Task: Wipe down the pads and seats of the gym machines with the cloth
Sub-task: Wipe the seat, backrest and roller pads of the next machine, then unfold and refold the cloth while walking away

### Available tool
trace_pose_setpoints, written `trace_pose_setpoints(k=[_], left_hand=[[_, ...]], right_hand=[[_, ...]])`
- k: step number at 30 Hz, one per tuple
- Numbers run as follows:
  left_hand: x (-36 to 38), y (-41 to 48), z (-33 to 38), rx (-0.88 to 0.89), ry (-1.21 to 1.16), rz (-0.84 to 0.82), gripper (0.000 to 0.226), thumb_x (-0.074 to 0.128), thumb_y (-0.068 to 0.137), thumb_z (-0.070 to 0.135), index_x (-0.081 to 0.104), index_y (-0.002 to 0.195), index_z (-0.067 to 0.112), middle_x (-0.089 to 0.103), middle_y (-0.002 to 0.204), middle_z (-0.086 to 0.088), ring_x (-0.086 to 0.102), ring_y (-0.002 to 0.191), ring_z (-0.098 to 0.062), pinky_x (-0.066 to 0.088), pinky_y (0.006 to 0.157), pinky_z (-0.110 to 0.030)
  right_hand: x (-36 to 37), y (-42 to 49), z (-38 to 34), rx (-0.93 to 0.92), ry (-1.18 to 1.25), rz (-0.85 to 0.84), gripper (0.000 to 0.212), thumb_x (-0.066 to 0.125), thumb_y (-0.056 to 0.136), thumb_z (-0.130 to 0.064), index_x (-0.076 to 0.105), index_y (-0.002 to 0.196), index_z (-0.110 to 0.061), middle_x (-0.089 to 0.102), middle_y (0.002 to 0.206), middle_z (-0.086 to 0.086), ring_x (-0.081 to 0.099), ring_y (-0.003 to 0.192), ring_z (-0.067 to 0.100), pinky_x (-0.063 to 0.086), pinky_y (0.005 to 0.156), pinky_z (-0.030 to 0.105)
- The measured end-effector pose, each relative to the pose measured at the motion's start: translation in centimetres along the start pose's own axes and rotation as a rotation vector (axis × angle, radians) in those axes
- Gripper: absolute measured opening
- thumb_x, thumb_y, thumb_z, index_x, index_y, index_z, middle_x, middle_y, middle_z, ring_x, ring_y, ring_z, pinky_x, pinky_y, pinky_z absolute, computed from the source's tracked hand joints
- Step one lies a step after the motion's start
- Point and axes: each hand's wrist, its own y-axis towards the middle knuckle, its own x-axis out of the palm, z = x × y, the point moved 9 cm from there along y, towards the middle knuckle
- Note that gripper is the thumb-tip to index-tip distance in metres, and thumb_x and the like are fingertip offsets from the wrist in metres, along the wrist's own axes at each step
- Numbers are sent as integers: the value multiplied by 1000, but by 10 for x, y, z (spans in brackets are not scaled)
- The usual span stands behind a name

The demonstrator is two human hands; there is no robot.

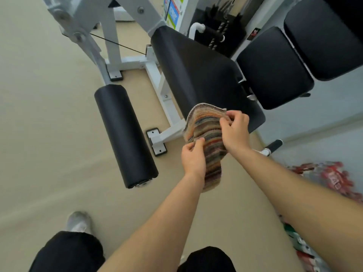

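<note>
- Cloth (206, 138): a striped, multicoloured terry piece, held in the air in front of the near edge of the long black seat pad (196, 75). Its lower end hangs free below the hands; its upper edge overlaps the pad's near end in view, and whether it touches cannot be told.
- Left hand (193, 158): fingers closed in a pinch on the left edge of the cloth, thumb on top.
- Right hand (234, 130): fingers curled shut, pinching the upper right edge of the cloth.
- Handling, as judged: the cloth looks soft, light and limp. It drapes and folds under its own weight, so it will not hold a shape unless bunched or folded flat. It is not fragile and should not slip against skin.
- Where to take hold: gather it into a flat wad under one palm, loose edges tucked in, so that a broad face meets the vinyl.
- Step in hand, as judged: the cloth is being arranged or refolded between both hands ahead of a wiping pass.
- Surfaces within reach: the seat pad directly ahead, the black roller pad (125, 134) to the left, and two further black cushions (275, 65) to the right rear.
- Caution: the white frame (163, 99) and a thin cable (117, 43) lie beside the pads; a trailing cloth end could catch there.
</note>
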Motion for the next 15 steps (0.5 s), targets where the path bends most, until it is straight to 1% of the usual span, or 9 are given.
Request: trace_pose_setpoints(k=[1, 3, 4, 6, 8, 9, 11, 13, 15], left_hand=[[-5, -5, 2, -56, -34, 27, 37, 60, 90, 52, 62, 109, 21, 70, 106, -6, 66, 95, -25, 53, 90, -44], [-15, -19, 10, -118, -85, 95, 33, 58, 89, 56, 65, 92, 23, 72, 98, -8, 67, 91, -28, 54, 91, -47], [-19, -25, 14, -120, -94, 120, 30, 60, 89, 53, 65, 87, 23, 72, 96, -8, 68, 91, -29, 55, 91, -48], [-27, -41, 25, -83, -85, 152, 23, 70, 86, 44, 70, 83, 21, 75, 94, -9, 71, 90, -29, 59, 88, -47], [-35, -59, 38, -9, -68, 164, 16, 76, 83, 33, 74, 87, 17, 76, 95, -10, 73, 90, -29, 61, 83, -45], [-42, -68, 44, 24, -53, 183, 17, 77, 83, 27, 73, 95, 14, 76, 98, -11, 73, 90, -29, 63, 76, -40], [-59, -90, 58, 73, -12, 257, 31, 77, 83, 18, 67, 111, 13, 72, 105, -11, 71, 88, -25, 60, 54, -26], [-81, -112, 71, 108, 53, 359, 39, 79, 81, 24, 63, 115, 15, 70, 106, -7, 69, 89, -23, 52, 43, -23], [-99, -135, 85, 131, 150, 409, 33, 77, 82, 32, 68, 110, 18, 70, 98, -1, 70, 87, -22, 53, 47, -26]], right_hand=[[-4, 10, 4, 110, -23, -1, 48, 59, 95, -34, 44, 137, -18, 37, 143, 7, 55, 112, 26, 45, 97, 37], [-3, 21, 8, 299, -58, -91, 65, 66, 91, -40, 38, 144, -15, 42, 146, 12, 55, 120, 33, 44, 100, 40], [1, 22, 9, 358, -48, -133, 67, 68, 90, -40, 40, 144, -12, 47, 144, 14, 54, 123, 35, 44, 103, 40], [3, 11, 6, 411, 33, -159, 59, 71, 88, -31, 49, 137, -7, 58, 135, 15, 58, 120, 35, 48, 100, 40], [2, -7, -3, 427, 95, -152, 48, 71, 86, -21, 56, 129, -5, 64, 127, 15, 61, 115, 35, 51, 96, 39], [1, -18, -10, 417, 125, -172, 43, 71, 85, -19, 61, 125, -5, 67, 122, 13, 63, 111, 34, 52, 94, 39], [-2, -42, -28, 368, 206, -263, 30, 71, 86, -22, 71, 114, -12, 73, 111, 10, 67, 101, 30, 54, 90, 38], [-12, -66, -41, 303, 262, -353, 14, 72, 87, -28, 73, 97, -20, 74, 99, 6, 69, 93, 25, 56, 84, 39], [-32, -88, -52, 257, 315, -414, 8, 73, 87, -29, 71, 85, -22, 72, 86, 2, 66, 79, 18, 54, 69, 32]])
